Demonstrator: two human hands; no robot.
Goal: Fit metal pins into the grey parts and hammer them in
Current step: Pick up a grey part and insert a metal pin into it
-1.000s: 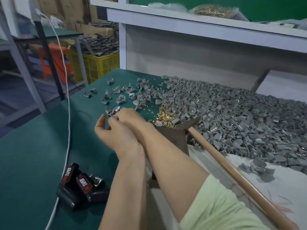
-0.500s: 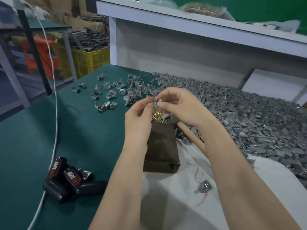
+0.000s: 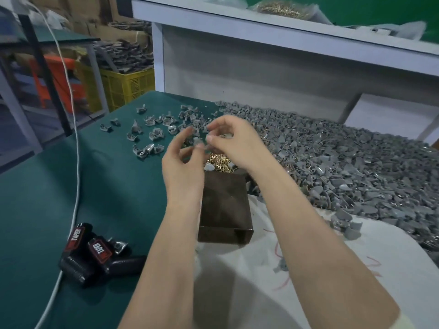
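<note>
Only the head view serves: the left hand point(image 3: 184, 167) pinches a small grey part point(image 3: 197, 140) between blurred thumb and forefinger. The right hand point(image 3: 237, 143), fingers curled, sits just beside those fingertips; I cannot tell what it holds. Brass pins point(image 3: 219, 161) lie under the fingers on a brown block point(image 3: 224, 205).
</note>
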